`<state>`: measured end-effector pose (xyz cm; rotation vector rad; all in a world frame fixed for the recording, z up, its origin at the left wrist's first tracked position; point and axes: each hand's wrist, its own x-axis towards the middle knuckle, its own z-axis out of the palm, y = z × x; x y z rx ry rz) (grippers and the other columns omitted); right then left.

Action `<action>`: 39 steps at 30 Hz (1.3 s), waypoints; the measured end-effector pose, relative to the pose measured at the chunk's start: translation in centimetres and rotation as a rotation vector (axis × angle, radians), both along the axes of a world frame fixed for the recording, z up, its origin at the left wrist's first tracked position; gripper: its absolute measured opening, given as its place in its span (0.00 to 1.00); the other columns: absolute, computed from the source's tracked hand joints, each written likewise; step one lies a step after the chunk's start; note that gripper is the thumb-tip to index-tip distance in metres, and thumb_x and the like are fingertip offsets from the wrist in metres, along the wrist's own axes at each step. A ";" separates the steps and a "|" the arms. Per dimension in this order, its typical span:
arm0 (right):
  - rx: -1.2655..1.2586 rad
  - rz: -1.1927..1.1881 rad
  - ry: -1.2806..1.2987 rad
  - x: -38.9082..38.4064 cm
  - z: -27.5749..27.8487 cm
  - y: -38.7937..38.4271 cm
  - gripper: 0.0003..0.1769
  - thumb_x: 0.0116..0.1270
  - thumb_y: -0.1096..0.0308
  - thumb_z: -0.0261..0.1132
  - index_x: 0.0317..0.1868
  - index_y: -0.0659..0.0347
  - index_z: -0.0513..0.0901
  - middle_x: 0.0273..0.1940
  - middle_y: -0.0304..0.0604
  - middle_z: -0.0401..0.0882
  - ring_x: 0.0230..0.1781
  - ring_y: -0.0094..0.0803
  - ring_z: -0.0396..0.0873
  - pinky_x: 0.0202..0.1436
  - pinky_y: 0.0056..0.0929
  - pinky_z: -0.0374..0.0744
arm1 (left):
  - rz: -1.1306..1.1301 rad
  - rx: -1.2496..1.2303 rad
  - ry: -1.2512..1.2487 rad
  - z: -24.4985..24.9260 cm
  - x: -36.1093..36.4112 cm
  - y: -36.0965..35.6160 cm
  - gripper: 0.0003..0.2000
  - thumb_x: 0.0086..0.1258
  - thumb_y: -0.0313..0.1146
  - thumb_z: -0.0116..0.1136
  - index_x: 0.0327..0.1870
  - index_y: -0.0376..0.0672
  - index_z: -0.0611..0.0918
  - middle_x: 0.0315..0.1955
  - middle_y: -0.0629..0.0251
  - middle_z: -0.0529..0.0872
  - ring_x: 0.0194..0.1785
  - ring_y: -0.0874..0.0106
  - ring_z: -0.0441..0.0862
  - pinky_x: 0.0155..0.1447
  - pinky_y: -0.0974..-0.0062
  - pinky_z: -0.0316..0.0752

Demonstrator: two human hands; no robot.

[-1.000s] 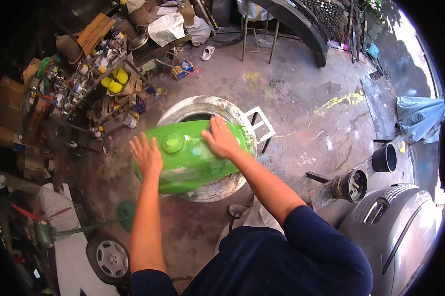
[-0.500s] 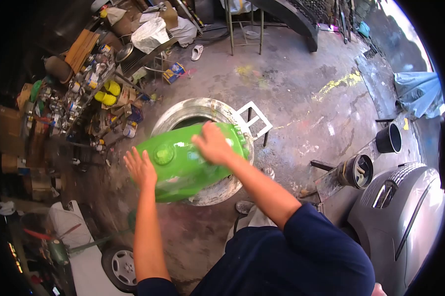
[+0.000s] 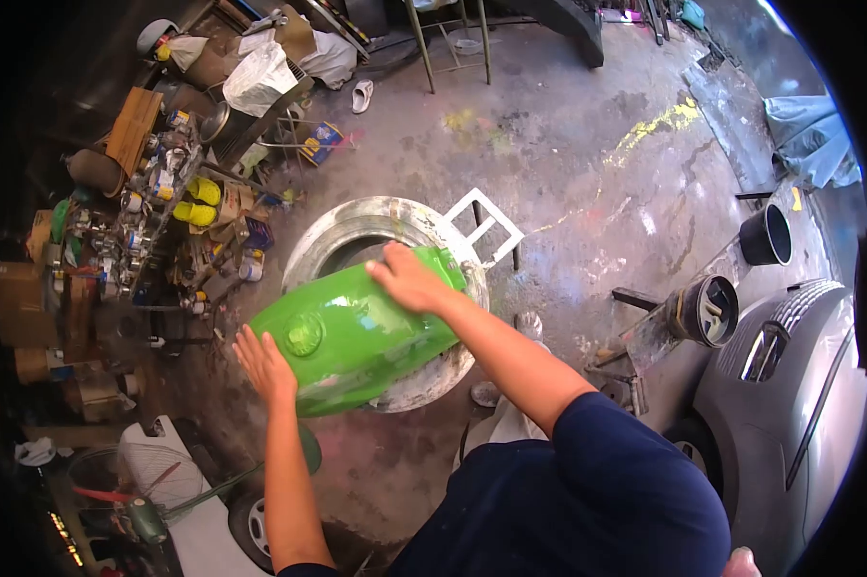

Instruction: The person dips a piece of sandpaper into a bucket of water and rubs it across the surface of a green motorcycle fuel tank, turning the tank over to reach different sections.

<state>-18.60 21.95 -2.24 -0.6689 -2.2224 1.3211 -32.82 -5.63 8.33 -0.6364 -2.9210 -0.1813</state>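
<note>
Across the big whitish ring, which has the form of a tyre, lies the green tank, and I judge it to be stiff and hollow, not so heavy for its size, but slippery on its glossy curved skin, whose finish could scratch easily. Your grip is apart, not clamped: your left hand is open against one end, and your right hand lies loosely over the other. Better you support both rounded ends with wide palms, and do not pull on the small round raised part.
</note>
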 end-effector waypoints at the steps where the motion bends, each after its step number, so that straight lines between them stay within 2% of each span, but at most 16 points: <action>1: -0.151 0.071 -0.109 0.3 0.2 2.4 0.44 0.79 0.35 0.44 0.59 0.79 0.75 0.61 0.71 0.77 0.62 0.58 0.78 0.66 0.51 0.72 | -0.004 -0.002 0.012 0.0 -0.1 0.4 0.32 0.86 0.53 0.32 0.81 0.41 0.61 0.80 0.45 0.58 0.84 0.48 0.49 0.85 0.54 0.45; 3: -0.429 0.203 -0.276 -0.3 -1.5 5.8 0.44 0.80 0.35 0.42 0.65 0.76 0.71 0.61 0.68 0.77 0.61 0.58 0.78 0.67 0.51 0.71 | -0.009 -0.010 0.019 -0.1 -0.2 0.5 0.32 0.86 0.53 0.33 0.81 0.41 0.61 0.80 0.45 0.58 0.84 0.48 0.49 0.85 0.54 0.45; 6: -0.591 0.174 -0.076 1.5 -3.1 5.7 0.44 0.80 0.34 0.41 0.63 0.75 0.72 0.61 0.66 0.78 0.60 0.55 0.79 0.66 0.51 0.71 | -0.012 -0.030 0.007 -0.2 -0.6 0.0 0.31 0.86 0.53 0.33 0.81 0.41 0.62 0.80 0.45 0.59 0.84 0.48 0.50 0.84 0.55 0.46; 9: -0.489 0.072 -0.099 7.6 -3.7 1.4 0.45 0.81 0.36 0.39 0.78 0.70 0.60 0.80 0.62 0.57 0.83 0.50 0.53 0.84 0.44 0.52 | -0.019 -0.022 0.023 -0.3 -0.6 0.1 0.31 0.86 0.52 0.33 0.81 0.40 0.62 0.80 0.45 0.59 0.84 0.48 0.50 0.84 0.55 0.46; 12: -0.542 0.131 -0.071 12.0 0.1 -0.7 0.46 0.81 0.38 0.42 0.82 0.68 0.51 0.84 0.59 0.46 0.87 0.45 0.39 0.87 0.37 0.40 | -0.031 -0.001 0.025 -0.1 -0.5 0.6 0.31 0.86 0.51 0.34 0.81 0.39 0.62 0.80 0.44 0.59 0.84 0.48 0.50 0.84 0.55 0.46; 13: -0.461 0.020 -0.072 10.6 -0.8 -1.0 0.42 0.82 0.40 0.43 0.77 0.71 0.62 0.79 0.64 0.58 0.82 0.51 0.54 0.83 0.41 0.54 | -0.032 0.003 0.021 0.0 -0.4 0.5 0.31 0.86 0.51 0.34 0.80 0.38 0.62 0.80 0.44 0.59 0.84 0.48 0.50 0.84 0.55 0.47; 16: -0.488 0.100 -0.139 4.9 -0.5 3.1 0.37 0.82 0.40 0.43 0.65 0.71 0.70 0.69 0.67 0.68 0.71 0.54 0.68 0.73 0.46 0.65 | -0.022 0.012 0.017 0.2 -0.1 0.1 0.31 0.86 0.51 0.34 0.80 0.37 0.62 0.80 0.44 0.59 0.84 0.47 0.50 0.84 0.55 0.47; 19: -0.549 0.189 -0.139 1.6 -1.2 5.2 0.33 0.82 0.41 0.44 0.53 0.69 0.72 0.59 0.65 0.73 0.59 0.53 0.74 0.63 0.50 0.69 | -0.019 0.018 0.006 0.3 0.0 0.3 0.32 0.86 0.52 0.34 0.80 0.37 0.61 0.80 0.43 0.59 0.84 0.47 0.50 0.84 0.55 0.46; 22: -0.292 0.043 -0.152 6.8 -0.4 0.9 0.37 0.81 0.41 0.45 0.65 0.73 0.70 0.69 0.68 0.68 0.71 0.55 0.68 0.73 0.47 0.65 | -0.030 0.028 0.015 0.0 -0.3 0.5 0.32 0.86 0.52 0.33 0.81 0.37 0.61 0.79 0.43 0.59 0.84 0.47 0.50 0.85 0.55 0.46; 24: -0.108 -0.070 -0.033 10.9 -4.3 -4.0 0.42 0.80 0.44 0.50 0.76 0.75 0.59 0.78 0.67 0.55 0.82 0.55 0.54 0.83 0.44 0.55 | -0.029 0.024 0.018 0.0 -0.4 0.3 0.32 0.86 0.53 0.33 0.81 0.37 0.61 0.79 0.43 0.59 0.83 0.47 0.50 0.85 0.56 0.46; 26: -0.185 -0.017 -0.005 14.6 -3.0 -7.3 0.47 0.79 0.47 0.54 0.81 0.76 0.48 0.83 0.67 0.43 0.86 0.56 0.40 0.86 0.44 0.44 | -0.023 0.025 0.011 0.2 -0.1 0.6 0.33 0.86 0.53 0.33 0.81 0.37 0.60 0.79 0.43 0.59 0.83 0.47 0.50 0.85 0.56 0.46; 30: -0.068 -0.104 0.015 16.5 -3.1 -11.2 0.49 0.76 0.45 0.59 0.79 0.79 0.51 0.81 0.71 0.47 0.84 0.62 0.43 0.85 0.48 0.46 | -0.020 0.025 0.005 -0.1 -0.8 0.4 0.33 0.86 0.54 0.32 0.81 0.37 0.61 0.80 0.43 0.59 0.83 0.47 0.51 0.85 0.55 0.46; 33: 0.015 -0.116 0.036 13.2 1.4 -10.1 0.52 0.72 0.44 0.64 0.77 0.78 0.54 0.79 0.70 0.53 0.82 0.63 0.49 0.84 0.50 0.52 | -0.040 0.010 0.013 -0.9 -1.5 0.0 0.33 0.86 0.54 0.31 0.81 0.38 0.61 0.80 0.43 0.59 0.83 0.47 0.51 0.85 0.55 0.46; 36: 0.029 -0.070 0.070 12.1 2.8 -8.6 0.51 0.68 0.50 0.71 0.77 0.77 0.56 0.77 0.68 0.56 0.80 0.62 0.54 0.83 0.50 0.57 | -0.050 0.004 -0.003 -0.4 -1.3 -0.1 0.33 0.86 0.54 0.30 0.81 0.38 0.61 0.80 0.44 0.59 0.83 0.47 0.51 0.85 0.56 0.45; 37: 0.151 -0.069 0.132 13.2 1.9 -8.7 0.47 0.65 0.62 0.73 0.76 0.76 0.58 0.76 0.66 0.59 0.79 0.61 0.57 0.81 0.50 0.60 | -0.064 0.007 -0.006 -0.6 -1.6 -0.2 0.33 0.86 0.54 0.30 0.81 0.38 0.61 0.80 0.44 0.59 0.83 0.48 0.51 0.85 0.56 0.44; 39: 0.163 -0.141 0.054 15.6 -3.6 -9.8 0.45 0.64 0.68 0.71 0.76 0.76 0.59 0.76 0.65 0.59 0.78 0.61 0.58 0.81 0.50 0.60 | -0.073 0.007 -0.014 -0.6 -1.8 -0.2 0.33 0.86 0.54 0.29 0.81 0.38 0.61 0.80 0.45 0.59 0.84 0.48 0.50 0.85 0.56 0.44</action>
